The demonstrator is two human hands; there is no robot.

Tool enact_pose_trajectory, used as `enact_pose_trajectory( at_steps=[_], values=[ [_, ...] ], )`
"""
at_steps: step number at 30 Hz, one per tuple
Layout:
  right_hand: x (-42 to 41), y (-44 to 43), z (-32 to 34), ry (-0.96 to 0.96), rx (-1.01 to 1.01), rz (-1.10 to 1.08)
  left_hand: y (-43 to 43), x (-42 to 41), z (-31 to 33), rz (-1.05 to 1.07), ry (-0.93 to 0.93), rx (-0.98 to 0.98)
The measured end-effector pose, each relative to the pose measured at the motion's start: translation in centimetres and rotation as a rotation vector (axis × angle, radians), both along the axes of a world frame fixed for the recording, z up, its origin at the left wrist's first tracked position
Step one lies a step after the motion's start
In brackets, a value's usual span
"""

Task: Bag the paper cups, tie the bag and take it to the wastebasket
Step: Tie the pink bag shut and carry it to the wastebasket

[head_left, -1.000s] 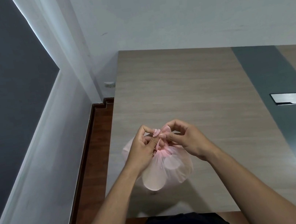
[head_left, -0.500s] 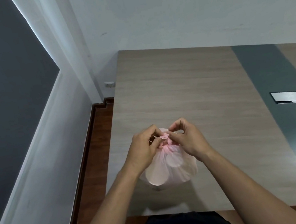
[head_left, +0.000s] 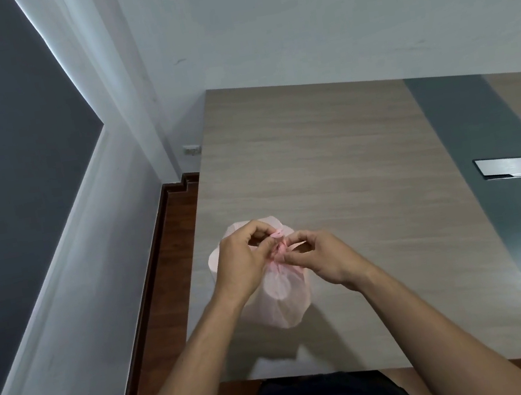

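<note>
Head view; left hand (head_left: 238, 264), right hand (head_left: 326, 260) pinching crinkled neck of translucent pink bag (head_left: 288, 301)

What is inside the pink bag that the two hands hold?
Through the thin pink bag a pale round form shows, probably a paper cup. How many there are cannot be told; the left hand and right hand cover its neck.

Parts the fingertips that met over the neck of the pink bag (head_left: 287, 298) half a second ago. With the left hand (head_left: 242, 264), pinches one twisted tail up and away; with the right hand (head_left: 327, 256), draws a flat strip out sideways. Exposes the knot (head_left: 279, 253) between them. Shifts the bag slightly leftward, bulging out past the left knuckles.
</note>
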State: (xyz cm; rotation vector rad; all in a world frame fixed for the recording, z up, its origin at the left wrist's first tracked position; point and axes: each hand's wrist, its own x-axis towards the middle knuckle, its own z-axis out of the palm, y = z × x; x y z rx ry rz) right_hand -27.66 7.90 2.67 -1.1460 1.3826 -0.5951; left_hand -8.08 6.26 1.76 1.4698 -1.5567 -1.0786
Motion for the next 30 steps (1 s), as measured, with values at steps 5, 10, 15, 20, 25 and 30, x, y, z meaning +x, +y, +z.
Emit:
enact_pose_trajectory(
  at_steps=[5, 10, 15, 20, 25, 30],
  values=[
    [0.4, 0.0, 0.0, 0.078, -0.096, -0.002, 0.1, -0.2, 0.0, 0.001, 0.000, -0.014],
    [0.6, -0.4, -0.3, 0.013, -0.121, 0.020, 0.2, -0.1, -0.2, -0.004, -0.145, -0.100],
    [0.3, -0.2, -1.0, 0.077, -0.127, 0.091, 0.1, 0.0, -0.6, -0.006, -0.189, -0.096],
    [0.8, 0.2, -1.8, 0.093, -0.227, 0.000, 0.0, 0.0, -0.8, 0.002, -0.051, 0.024],
    [1.1, 0.4, -1.3, 0.137, -0.318, -0.119, -0.4, 1.1, -2.0, 0.034, 0.187, 0.279],
    [1.1, 0.5, -1.6, 0.202, -0.446, -0.107, -0.2, 1.3, -2.9, 0.062, 0.384, 0.399]
  ],
)
